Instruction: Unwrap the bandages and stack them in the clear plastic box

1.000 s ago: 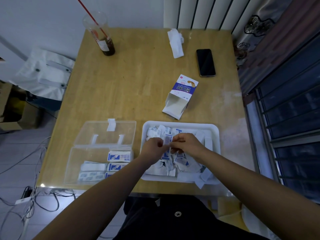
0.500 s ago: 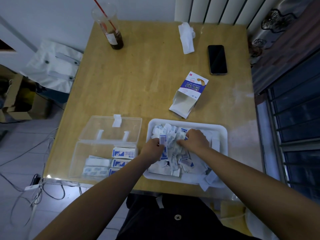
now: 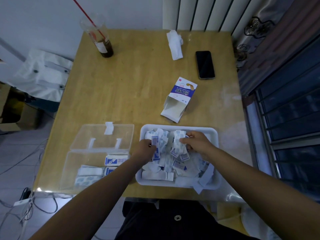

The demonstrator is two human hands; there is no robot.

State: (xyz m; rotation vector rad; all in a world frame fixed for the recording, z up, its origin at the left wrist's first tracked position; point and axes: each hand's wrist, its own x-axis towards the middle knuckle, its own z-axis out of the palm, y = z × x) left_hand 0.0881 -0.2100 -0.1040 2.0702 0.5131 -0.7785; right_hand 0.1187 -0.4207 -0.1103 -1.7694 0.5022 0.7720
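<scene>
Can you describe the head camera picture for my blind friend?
Over a white tray of wrappers, the left hand pinches a wrapped bandage and the right hand grips a white wrapper. A clear plastic box holding bandages sits open beside it.

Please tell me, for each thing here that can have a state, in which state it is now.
clear plastic box: open, lid laid flat behind, partly filled with bandages.
white tray: heaped with wrappers.
bandage carton: open, lying on its side.
phone: face up, screen dark.
cup: nearly empty, straw in it.
left grip: pinches a blue-and-white strip.
right grip: pinches a white wrapper.
</scene>
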